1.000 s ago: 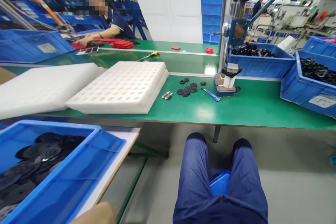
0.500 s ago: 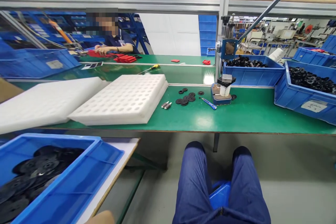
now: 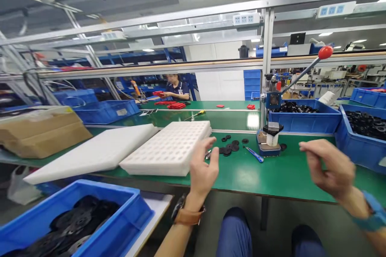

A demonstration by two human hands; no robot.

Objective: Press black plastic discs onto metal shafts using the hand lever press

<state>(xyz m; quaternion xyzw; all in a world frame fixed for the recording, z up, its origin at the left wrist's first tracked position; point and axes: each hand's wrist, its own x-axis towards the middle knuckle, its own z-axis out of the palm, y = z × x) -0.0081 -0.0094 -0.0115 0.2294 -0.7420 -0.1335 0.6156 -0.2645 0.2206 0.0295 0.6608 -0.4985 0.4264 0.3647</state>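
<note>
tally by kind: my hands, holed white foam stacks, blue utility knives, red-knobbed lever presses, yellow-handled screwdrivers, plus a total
Your left hand and right hand: 2
Holed white foam stack: 1
Blue utility knife: 1
Red-knobbed lever press: 1
Yellow-handled screwdriver: 1
Total: 6

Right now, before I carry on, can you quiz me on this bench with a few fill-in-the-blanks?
The press lever ends in a knob coloured ____.
The hand nearest the perforated white foam block is the ____ one.
The knife lies on a tabletop coloured ____.
Missing words: red; left; green.
</note>
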